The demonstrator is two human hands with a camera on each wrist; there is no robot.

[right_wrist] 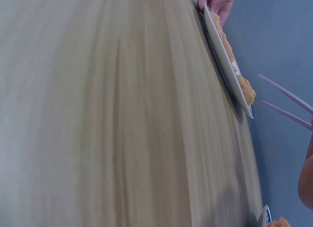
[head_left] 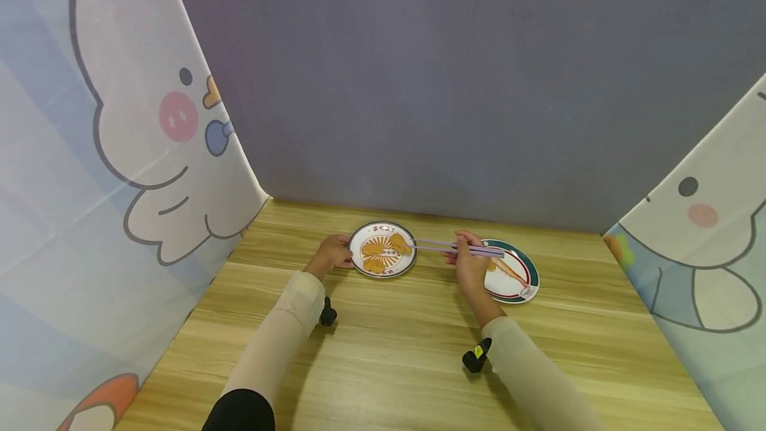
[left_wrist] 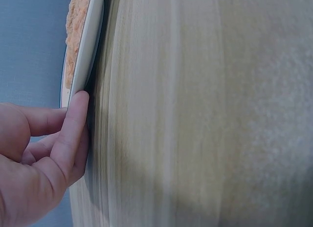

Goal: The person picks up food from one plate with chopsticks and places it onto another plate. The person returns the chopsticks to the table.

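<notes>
My left hand (head_left: 331,256) pinches the left rim of a white plate (head_left: 383,227) with red print and a dark edge. In the left wrist view, thumb and fingers (left_wrist: 74,119) grip that rim. Several golden fried chicken pieces (head_left: 374,265) lie on the plate. My right hand (head_left: 471,268) holds a pair of light purple chopsticks (head_left: 433,245), pointing left toward the chicken piece (head_left: 399,243) at the plate's right side. The right wrist view shows the chopstick tips (right_wrist: 262,102) spread, a little off that piece (right_wrist: 247,90).
Partly behind my right hand, a second plate (head_left: 526,263) with a green rim carries a shrimp (head_left: 510,272) and an orange-brown piece of food. Both plates stand on a wood-grain table (head_left: 383,338). A grey wall (head_left: 419,85) rises at the back, with cartoon-printed sheets (head_left: 137,151) at the sides.
</notes>
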